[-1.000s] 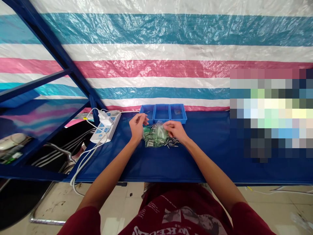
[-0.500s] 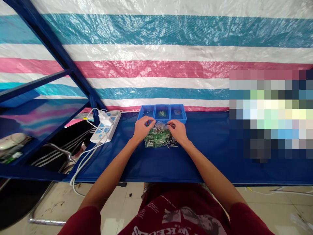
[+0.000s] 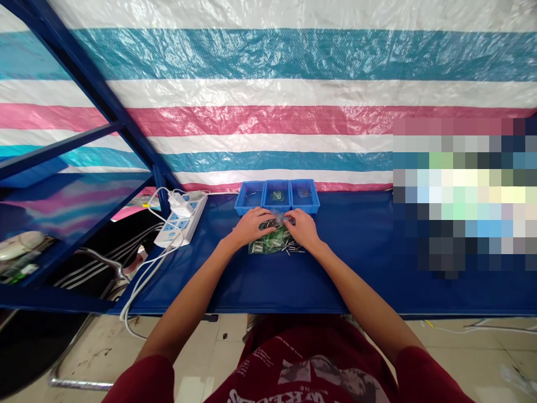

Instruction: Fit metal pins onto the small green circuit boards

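A pile of small metal pieces like screws or pins and green plastic bags lies on the blue table between my hands. My left hand is at the pile's left side, its fingers stretched out and the thumb held apart over the pieces. On the other side, my right hand has its thumb and fingertips closed at the edge of a clear plastic bag. Just beyond my fingers stand three joined blue bins: the left bin, the middle bin and the right bin, each with small items inside.
A white power strip with a plug and trailing white cables lies to the left on the table. Blue metal framing rises at the left. Striped sheeting hangs behind. A blurred patch hides the right side.
My hands have come down and inward with the clear bag, which now looks bunched up. My left fingers have gone from a pinch to spread out.
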